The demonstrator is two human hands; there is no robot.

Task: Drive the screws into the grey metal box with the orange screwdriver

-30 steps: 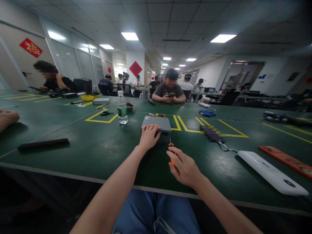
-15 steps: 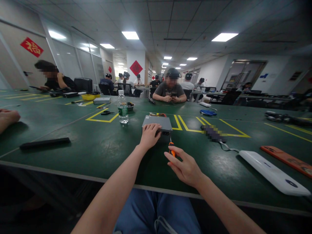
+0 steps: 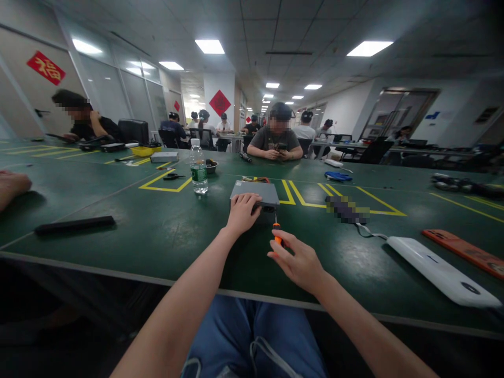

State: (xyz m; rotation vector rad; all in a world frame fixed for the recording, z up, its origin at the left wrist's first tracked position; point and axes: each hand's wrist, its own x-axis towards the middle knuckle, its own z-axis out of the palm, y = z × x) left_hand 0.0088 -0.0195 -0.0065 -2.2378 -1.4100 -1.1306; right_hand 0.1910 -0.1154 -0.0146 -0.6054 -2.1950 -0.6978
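Note:
A grey metal power supply unit [image 3: 264, 192] lies flat on the green table, with a bundle of coloured wires at its far side and a socket on its near face. Over its front left part lies my left hand [image 3: 244, 211], fingers on top, gripping it against the table. My right hand [image 3: 296, 258] pinches the orange and black handle of a screwdriver [image 3: 277, 231]. The thin shaft points away from me, its tip at the near right corner of the unit. Whether the tip sits in a screw is too small to tell.
A water bottle [image 3: 199, 170] stands left of the unit, beside a small bowl [image 3: 211, 167]. A black bar [image 3: 74, 226] lies at left. To the right are a white power bank [image 3: 437, 270] and an orange phone [image 3: 464, 252]. Another person's hand [image 3: 13, 188] rests at far left.
My right fingers have drawn closer together around the screwdriver handle. The left hand stays on the power supply unit. The view has tilted slightly.

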